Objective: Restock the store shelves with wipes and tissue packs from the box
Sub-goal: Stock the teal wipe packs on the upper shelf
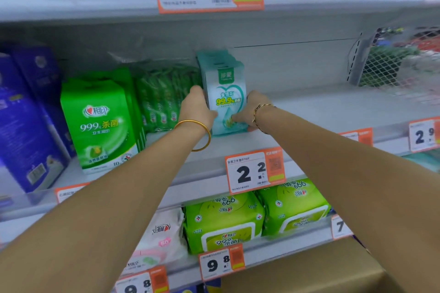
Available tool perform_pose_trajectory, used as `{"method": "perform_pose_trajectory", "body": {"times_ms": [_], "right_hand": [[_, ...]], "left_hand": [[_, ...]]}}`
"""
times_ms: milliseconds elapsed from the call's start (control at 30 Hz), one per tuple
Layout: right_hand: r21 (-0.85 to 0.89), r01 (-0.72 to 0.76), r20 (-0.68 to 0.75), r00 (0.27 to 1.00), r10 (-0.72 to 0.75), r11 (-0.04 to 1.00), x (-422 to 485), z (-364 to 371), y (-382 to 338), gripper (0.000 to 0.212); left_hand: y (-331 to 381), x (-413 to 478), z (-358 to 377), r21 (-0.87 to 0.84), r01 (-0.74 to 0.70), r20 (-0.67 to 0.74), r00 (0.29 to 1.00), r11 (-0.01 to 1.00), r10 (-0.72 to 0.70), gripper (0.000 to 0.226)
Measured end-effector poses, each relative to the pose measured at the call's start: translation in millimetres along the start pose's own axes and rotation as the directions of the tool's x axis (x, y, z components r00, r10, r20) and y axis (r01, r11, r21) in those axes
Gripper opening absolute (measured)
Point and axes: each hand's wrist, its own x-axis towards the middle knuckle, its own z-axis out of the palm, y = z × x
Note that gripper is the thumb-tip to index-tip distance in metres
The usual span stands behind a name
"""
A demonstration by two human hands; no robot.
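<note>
A row of pale teal wipes packs point(226, 97) stands upright on the middle shelf point(297, 112), above the 2.2 price tag. My left hand point(197, 107) grips the row's left side, fingers curled round it. My right hand point(252, 112) grips its right side, thumb across the front pack's lower edge. The cardboard box point(307, 269) sits at the bottom right, below the shelves; only its brown top shows.
Green wipes packs point(100, 123) and thin green packs point(164, 100) stand left of the teal row, blue boxes point(26, 121) further left. A mesh divider point(381, 64) closes the shelf at right. Lime and pink packs point(223, 221) fill the lower shelf.
</note>
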Motion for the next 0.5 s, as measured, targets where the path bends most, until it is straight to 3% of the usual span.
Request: {"method": "perform_pose_trajectory", "body": {"times_ms": [167,300,400,500], "right_hand": [[-0.066,0.002,0.044,0.999,0.001,0.998,-9,-3,-1,0.030],[0.069,0.003,-0.034,0.999,-0.001,0.998,-25,-20,3,0.042],[0.315,0.098,-0.106,0.992,-0.067,0.944,-58,-37,14,0.039],[0.552,0.193,-0.132,0.981,-0.144,0.811,-125,-47,37,0.026]], "left_hand": [[-2,-4,-3,-0.010,0.041,0.001,0.999,0.999,-0.041,0.042],[6,-22,-14,-0.082,0.028,-0.079,0.996,0.996,-0.035,0.046],[24,-61,-28,-0.362,-0.069,-0.128,0.991,0.930,0.024,0.033],[33,-124,-31,-0.627,-0.074,-0.033,0.997,0.776,0.068,0.030]]}}
